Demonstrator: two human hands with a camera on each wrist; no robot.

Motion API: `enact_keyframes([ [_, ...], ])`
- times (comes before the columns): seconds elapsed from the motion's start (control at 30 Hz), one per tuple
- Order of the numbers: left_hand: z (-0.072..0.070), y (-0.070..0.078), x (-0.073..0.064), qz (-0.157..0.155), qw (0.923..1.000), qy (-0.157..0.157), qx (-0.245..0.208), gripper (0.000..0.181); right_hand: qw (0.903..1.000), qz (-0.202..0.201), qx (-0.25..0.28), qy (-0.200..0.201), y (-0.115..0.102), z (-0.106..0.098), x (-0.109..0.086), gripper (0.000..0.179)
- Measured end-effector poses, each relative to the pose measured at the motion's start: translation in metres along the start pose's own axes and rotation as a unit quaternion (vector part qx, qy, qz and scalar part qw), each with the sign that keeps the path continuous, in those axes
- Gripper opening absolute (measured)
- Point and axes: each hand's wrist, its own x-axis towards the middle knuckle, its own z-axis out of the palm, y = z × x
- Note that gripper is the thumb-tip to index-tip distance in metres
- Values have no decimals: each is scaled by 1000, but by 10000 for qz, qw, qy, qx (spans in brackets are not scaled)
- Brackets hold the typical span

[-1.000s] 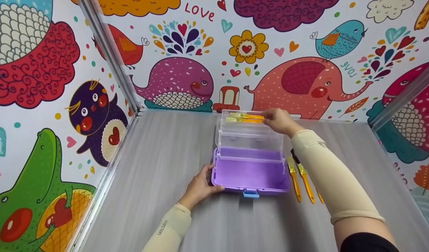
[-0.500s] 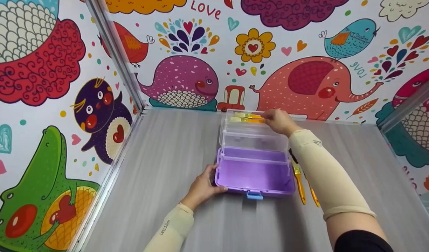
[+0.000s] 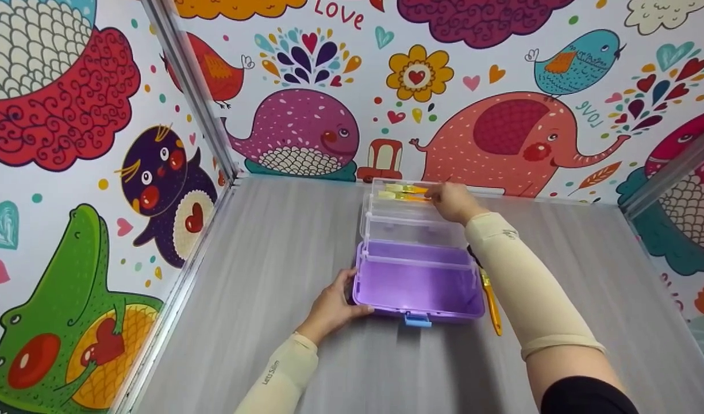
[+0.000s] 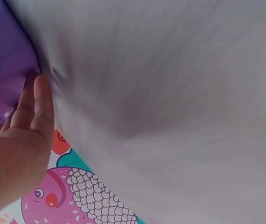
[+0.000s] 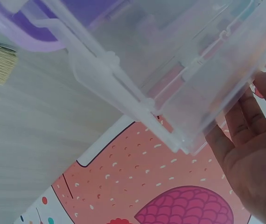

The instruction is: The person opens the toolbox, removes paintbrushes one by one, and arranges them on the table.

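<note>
A purple toolbox [image 3: 418,314] with a blue latch [image 3: 418,320] sits opened out, its clear trays [image 3: 412,231] raised behind the base. My left hand [image 3: 331,310] holds the box's left front corner, thumb at the front and fingers along the side; the left wrist view shows those fingers against the purple wall. Two paintbrushes [image 3: 395,195] with orange handles lie in the top tray. My right hand [image 3: 452,201] is at that tray's right end and appears to pinch a handle, whose end the fingers hide. In the right wrist view, fingers overlap the tray wall.
Another orange-handled paintbrush [image 3: 492,307] lies right of the box, partly near my sleeve [image 3: 533,287]. Pale bristles [image 5: 0,60] of more brushes show in the right wrist view. A cartoon-printed wall [image 3: 306,132] stands close behind the trays, on the grey tabletop [image 3: 283,241].
The head view has shifted slightly. My right hand and forearm have edged left, and the sleeve now covers more of the brushes on the table. My left hand stays at the box corner.
</note>
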Motion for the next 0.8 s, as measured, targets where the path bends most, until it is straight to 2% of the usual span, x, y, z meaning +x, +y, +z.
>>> enact_keyframes([
  [0.23,1,-1,0,54,10000,10,63,88,9998,-50,-200,31,0,1,-1,32],
  [0.5,0,0,0,134,9999,30,64,89,9993,-125,-344,48,-3,1,0,22],
  [0.8,0,1,0,84,9999,46,99,90,9989,-153,-435,35,-3,-1,-2,31],
])
